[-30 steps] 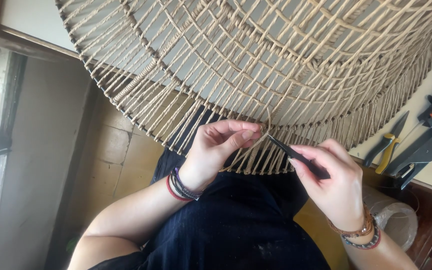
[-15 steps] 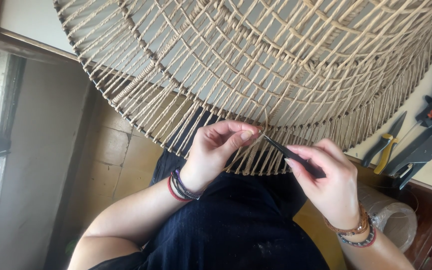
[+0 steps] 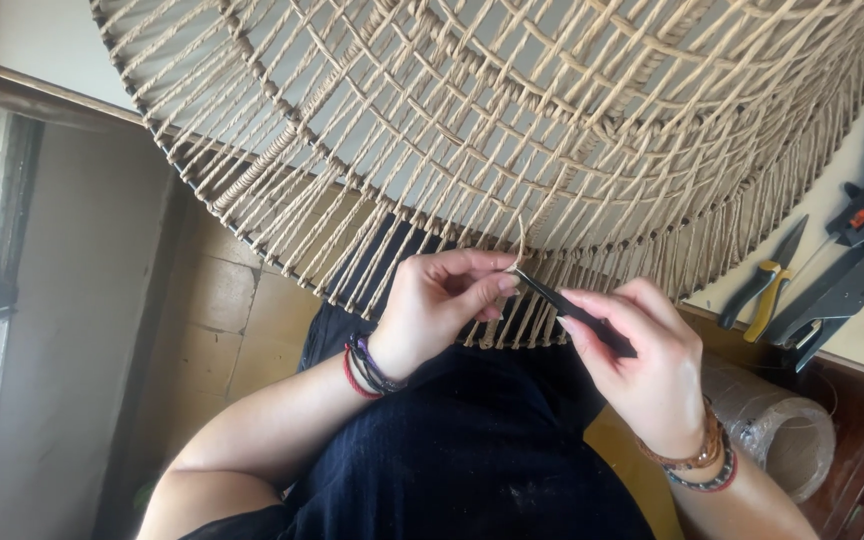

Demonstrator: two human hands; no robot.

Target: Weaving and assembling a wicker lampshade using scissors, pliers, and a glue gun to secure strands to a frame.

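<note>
Both hands sit essentially unchanged. Left hand [image 3: 439, 305] pinches a cord end [image 3: 520, 240] at the woven frame's [image 3: 512, 120] 6 o'clock fringe; right hand [image 3: 647, 360] clasps a dark tool [image 3: 574, 312], tip at 10 o'clock meeting the pinch.

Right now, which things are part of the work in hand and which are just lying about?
In use: woven cord frame, loose cord end, black tool, left hand, right hand.
Lying about: yellow-handled pliers, glue gun, clear plastic roll.

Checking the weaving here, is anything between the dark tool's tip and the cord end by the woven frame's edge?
Nothing visible: the dark tool in the right hand meets the cord end pinched by the left hand.
</note>
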